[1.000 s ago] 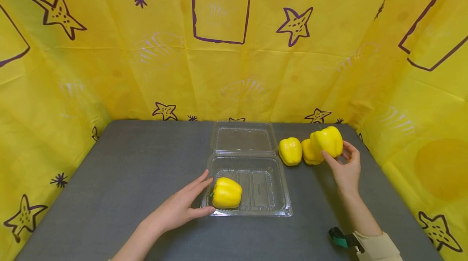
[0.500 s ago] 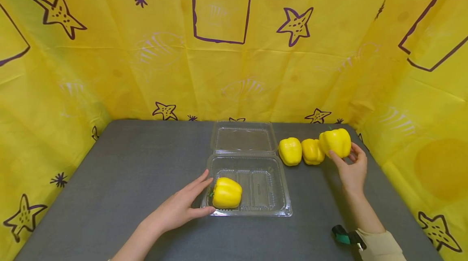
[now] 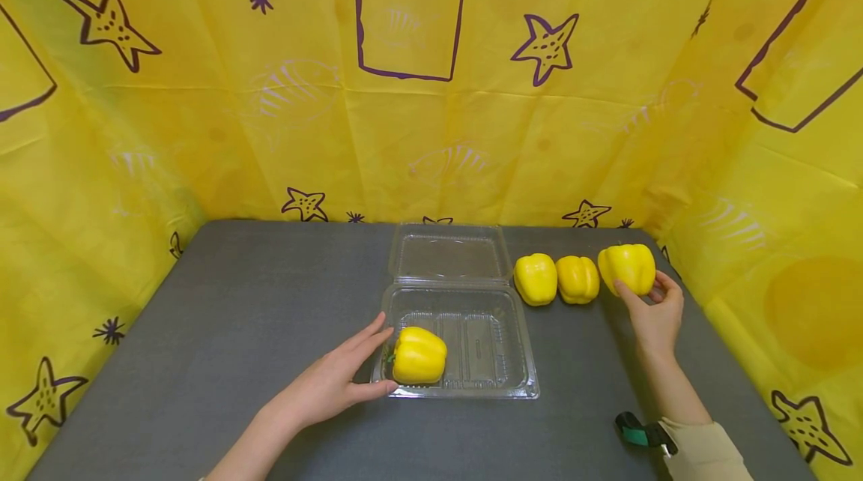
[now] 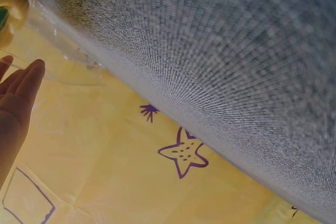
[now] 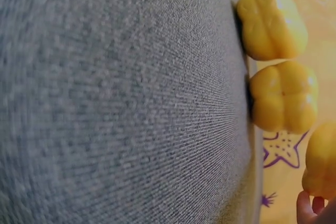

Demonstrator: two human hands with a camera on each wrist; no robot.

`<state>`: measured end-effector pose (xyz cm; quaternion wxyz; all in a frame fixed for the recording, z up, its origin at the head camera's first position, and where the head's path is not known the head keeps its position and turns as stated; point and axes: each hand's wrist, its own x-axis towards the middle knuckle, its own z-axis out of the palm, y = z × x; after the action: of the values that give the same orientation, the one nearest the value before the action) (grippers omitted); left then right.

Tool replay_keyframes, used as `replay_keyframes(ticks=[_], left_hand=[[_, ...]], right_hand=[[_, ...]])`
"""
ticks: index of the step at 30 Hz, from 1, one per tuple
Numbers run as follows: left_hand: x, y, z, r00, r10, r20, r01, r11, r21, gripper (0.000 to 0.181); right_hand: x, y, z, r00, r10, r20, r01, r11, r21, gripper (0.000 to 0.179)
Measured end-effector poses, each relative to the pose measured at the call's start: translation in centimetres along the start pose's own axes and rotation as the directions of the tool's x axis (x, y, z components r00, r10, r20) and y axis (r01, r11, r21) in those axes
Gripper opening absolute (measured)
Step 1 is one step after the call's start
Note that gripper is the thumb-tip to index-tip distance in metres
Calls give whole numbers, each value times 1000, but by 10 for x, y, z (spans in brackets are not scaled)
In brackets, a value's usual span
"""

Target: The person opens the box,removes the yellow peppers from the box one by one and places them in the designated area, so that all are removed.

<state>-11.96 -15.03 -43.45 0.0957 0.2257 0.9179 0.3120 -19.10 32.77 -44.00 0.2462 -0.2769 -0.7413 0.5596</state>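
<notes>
At the right end of a row of yellow bell peppers, my right hand (image 3: 652, 315) pinches one yellow bell pepper (image 3: 627, 270) between thumb and fingers. In the right wrist view this pepper (image 5: 321, 160) is off the grey tabletop, its right part cut off by the frame. Two more bell peppers, the middle one (image 3: 577, 279) and the left one (image 3: 536, 279), stand on the table to its left. My left hand (image 3: 330, 380), fingers extended, is at the left edge of a clear plastic clamshell container (image 3: 529, 383). Inside that container, at the left, a bell pepper (image 3: 419, 356) lies on its side, green stem toward my hand.
The container's lid (image 3: 448, 255) lies folded back flat behind its base, just left of the row. Grey cloth covers the table (image 3: 270, 294). A yellow printed curtain (image 3: 431, 144) encloses the back and sides. A dark strap (image 3: 637, 432) sits at my right cuff.
My right hand has moved right and lower with its bell pepper, away from in front of the middle one, which now shows whole. My left hand and the container stay put.
</notes>
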Motion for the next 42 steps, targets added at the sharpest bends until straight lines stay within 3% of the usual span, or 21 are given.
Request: replay_keyframes(ticks=[9,21,42], left_hand=[[1,0,0,1000,1,2,-1,1000,4,87],[2,0,0,1000,0,2,0,1000,13,89],[1,0,1,1000,-3,-1,3,1000,6,88]], right_hand=[[5,6,0,999,51,-2,-51,998,-46,75],[10,16,3,997,63,35,-56,981,-187,80],[15,22,5,991,99,86,-77,969,-237,84]])
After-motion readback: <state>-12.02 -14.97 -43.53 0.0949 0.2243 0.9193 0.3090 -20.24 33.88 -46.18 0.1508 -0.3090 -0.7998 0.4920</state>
